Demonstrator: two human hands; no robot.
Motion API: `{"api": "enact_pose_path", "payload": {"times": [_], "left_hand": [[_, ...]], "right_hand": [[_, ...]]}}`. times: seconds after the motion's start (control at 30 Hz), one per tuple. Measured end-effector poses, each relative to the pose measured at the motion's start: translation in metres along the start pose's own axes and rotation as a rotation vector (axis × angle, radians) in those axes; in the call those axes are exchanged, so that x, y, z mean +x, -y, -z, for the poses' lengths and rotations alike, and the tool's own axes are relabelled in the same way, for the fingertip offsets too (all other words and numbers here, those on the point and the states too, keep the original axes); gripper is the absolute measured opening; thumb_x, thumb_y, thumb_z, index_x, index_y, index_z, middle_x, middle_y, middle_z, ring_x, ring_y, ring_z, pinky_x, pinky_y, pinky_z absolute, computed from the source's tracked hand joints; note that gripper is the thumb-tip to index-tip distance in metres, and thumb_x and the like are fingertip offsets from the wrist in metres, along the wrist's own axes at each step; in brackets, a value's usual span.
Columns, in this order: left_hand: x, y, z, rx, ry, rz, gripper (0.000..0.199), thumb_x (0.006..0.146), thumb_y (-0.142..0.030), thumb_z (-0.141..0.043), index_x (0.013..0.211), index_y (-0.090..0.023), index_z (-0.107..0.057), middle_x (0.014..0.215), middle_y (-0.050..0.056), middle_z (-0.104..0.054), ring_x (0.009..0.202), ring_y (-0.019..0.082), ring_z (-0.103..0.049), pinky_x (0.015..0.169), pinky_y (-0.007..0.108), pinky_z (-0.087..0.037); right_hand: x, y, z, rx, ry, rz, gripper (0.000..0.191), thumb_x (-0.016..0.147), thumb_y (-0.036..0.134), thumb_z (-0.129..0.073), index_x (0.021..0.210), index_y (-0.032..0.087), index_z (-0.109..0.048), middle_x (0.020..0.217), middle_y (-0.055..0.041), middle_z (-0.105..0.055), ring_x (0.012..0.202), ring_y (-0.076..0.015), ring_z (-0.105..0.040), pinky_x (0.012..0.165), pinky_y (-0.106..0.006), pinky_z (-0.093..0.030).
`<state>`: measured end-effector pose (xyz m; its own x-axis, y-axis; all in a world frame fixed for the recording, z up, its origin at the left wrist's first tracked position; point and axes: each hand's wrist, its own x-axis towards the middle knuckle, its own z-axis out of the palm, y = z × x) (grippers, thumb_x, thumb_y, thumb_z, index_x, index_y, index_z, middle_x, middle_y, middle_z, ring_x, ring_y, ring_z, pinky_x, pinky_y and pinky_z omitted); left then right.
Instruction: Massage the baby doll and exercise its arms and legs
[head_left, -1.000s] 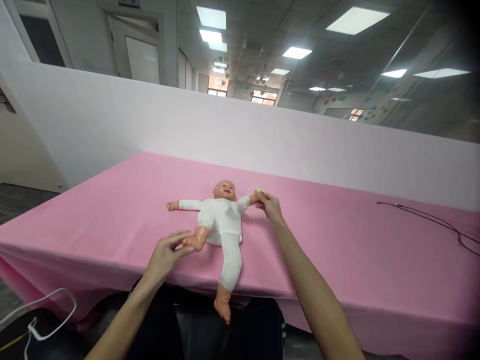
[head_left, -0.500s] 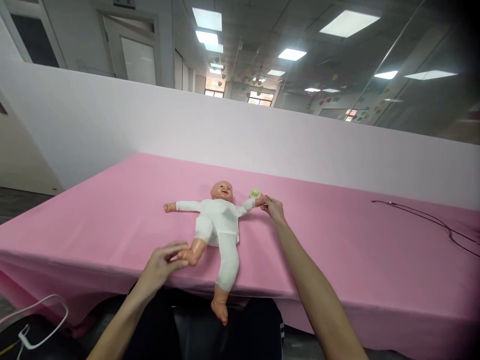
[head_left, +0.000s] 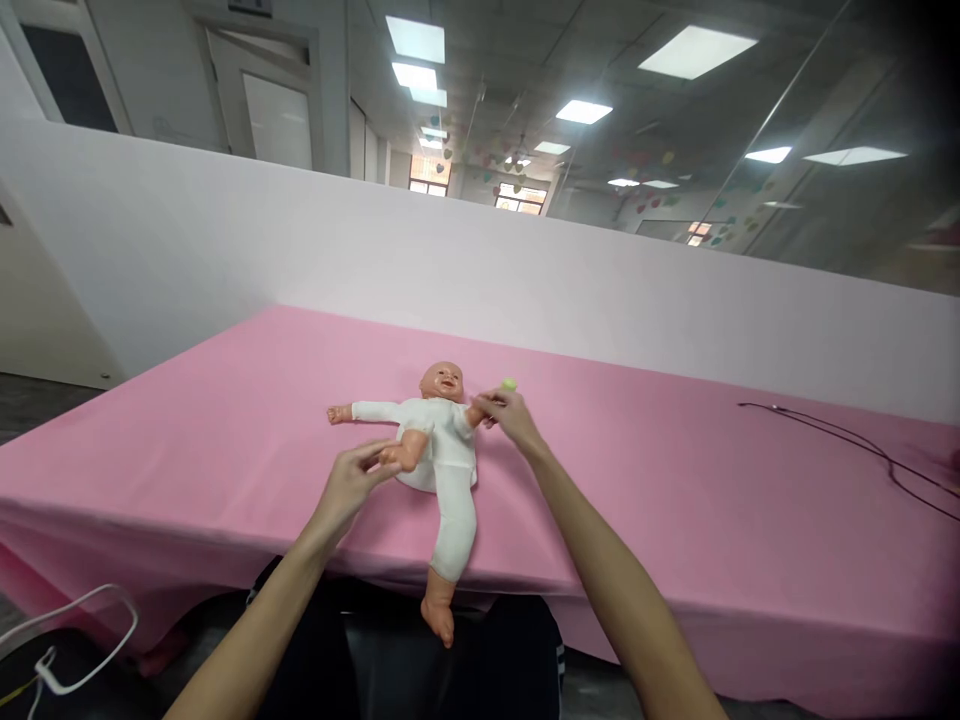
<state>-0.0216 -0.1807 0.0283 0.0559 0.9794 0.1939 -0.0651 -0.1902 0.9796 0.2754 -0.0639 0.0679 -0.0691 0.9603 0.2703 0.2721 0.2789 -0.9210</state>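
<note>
A baby doll (head_left: 454,455) with a white cloth body lies face up, its head toward the wall. My left hand (head_left: 356,480) grips one bare foot and holds that leg bent up over the doll's belly. In my right hand (head_left: 510,415) is the doll's hand on the other side, with the arm folded in near its chest. The doll's other arm stretches out flat to the left. Its other leg hangs past the table's front edge. Behind my right hand a small green object (head_left: 509,384) shows in part.
Pink cloth covers the table (head_left: 660,480). A thin black cable (head_left: 840,433) lies on it at the right. A white partition (head_left: 480,265) with glass above stands behind. At the lower left a white cable (head_left: 112,640) loops over a dark surface.
My left hand has raised the doll's foot up and to the right, bending the leg. My right hand has brought the doll's arm left, in toward its chest.
</note>
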Motion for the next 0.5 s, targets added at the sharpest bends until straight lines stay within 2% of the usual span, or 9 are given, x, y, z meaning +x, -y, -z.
{"api": "enact_pose_path", "payload": {"times": [0.03,0.1,0.13,0.2,0.27,0.37,0.43,0.5], "left_hand": [[0.015,0.001,-0.009,-0.04,0.029,-0.01,0.042,0.076,-0.045,-0.084,0.106,-0.016,-0.083,0.112,0.013,-0.079,0.107,0.032,-0.07,0.099,0.043,-0.053],[0.035,0.005,-0.024,-0.099,0.056,-0.002,0.043,0.071,-0.046,-0.087,0.098,-0.013,-0.083,0.105,0.015,-0.08,0.102,0.033,-0.071,0.098,0.043,-0.053],[0.039,0.007,-0.027,-0.114,0.058,0.004,0.044,0.069,-0.046,-0.089,0.097,-0.012,-0.083,0.104,0.015,-0.08,0.102,0.033,-0.072,0.097,0.043,-0.053],[0.033,0.008,-0.026,-0.113,0.065,0.009,0.044,0.07,-0.044,-0.088,0.101,-0.013,-0.083,0.108,0.014,-0.08,0.105,0.033,-0.071,0.098,0.043,-0.053],[0.012,0.006,-0.014,-0.076,0.074,0.005,0.042,0.073,-0.041,-0.087,0.107,-0.016,-0.083,0.114,0.013,-0.079,0.111,0.033,-0.07,0.099,0.042,-0.053],[-0.035,0.008,0.015,0.029,0.052,0.033,0.038,0.067,-0.037,-0.09,0.1,-0.019,-0.085,0.114,0.012,-0.078,0.112,0.034,-0.07,0.099,0.042,-0.055],[-0.069,0.017,0.033,0.087,0.075,0.1,0.035,0.067,-0.037,-0.089,0.098,-0.021,-0.086,0.113,0.011,-0.077,0.112,0.034,-0.069,0.098,0.041,-0.056],[-0.096,0.029,0.046,0.116,0.131,0.137,0.033,0.069,-0.039,-0.088,0.096,-0.021,-0.086,0.105,0.011,-0.078,0.103,0.032,-0.071,0.094,0.041,-0.056]], "right_hand": [[-0.005,0.001,-0.012,-0.042,0.08,0.009,0.042,0.075,0.057,-0.084,0.075,0.016,-0.074,0.069,-0.0037,-0.07,0.059,-0.0157,-0.063,0.055,-0.026,-0.052],[-0.014,0.0,-0.028,-0.073,0.121,0.017,0.042,0.077,0.058,-0.082,0.074,0.017,-0.072,0.067,-0.0025,-0.069,0.057,-0.015,-0.061,0.053,-0.026,-0.05],[-0.016,-0.002,-0.029,-0.07,0.116,0.015,0.043,0.077,0.058,-0.082,0.073,0.017,-0.072,0.066,-0.002,-0.069,0.056,-0.0147,-0.061,0.053,-0.026,-0.049],[-0.012,-0.005,-0.018,-0.042,0.07,-0.003,0.045,0.075,0.06,-0.083,0.073,0.017,-0.072,0.065,-0.0018,-0.068,0.056,-0.0145,-0.06,0.053,-0.026,-0.05],[-0.002,-0.008,0.006,0.008,-0.047,-0.038,0.045,0.074,0.059,-0.085,0.074,0.016,-0.073,0.064,-0.002,-0.068,0.056,-0.0141,-0.06,0.054,-0.026,-0.051],[0.009,-0.024,0.047,0.1,-0.36,-0.145,0.04,0.072,0.051,-0.089,0.069,0.016,-0.069,0.062,-0.001,-0.067,0.053,-0.0123,-0.058,0.054,-0.025,-0.053],[0.007,-0.044,0.064,0.124,-0.521,-0.286,0.036,0.071,0.042,-0.09,0.064,0.018,-0.063,0.056,0.0004,-0.063,0.049,-0.0119,-0.056,0.051,-0.024,-0.052],[-0.002,-0.064,0.069,0.132,-0.593,-0.417,0.036,0.07,0.035,-0.09,0.059,0.02,-0.059,0.048,0.0016,-0.058,0.043,-0.0123,-0.053,0.044,-0.024,-0.048]]}}
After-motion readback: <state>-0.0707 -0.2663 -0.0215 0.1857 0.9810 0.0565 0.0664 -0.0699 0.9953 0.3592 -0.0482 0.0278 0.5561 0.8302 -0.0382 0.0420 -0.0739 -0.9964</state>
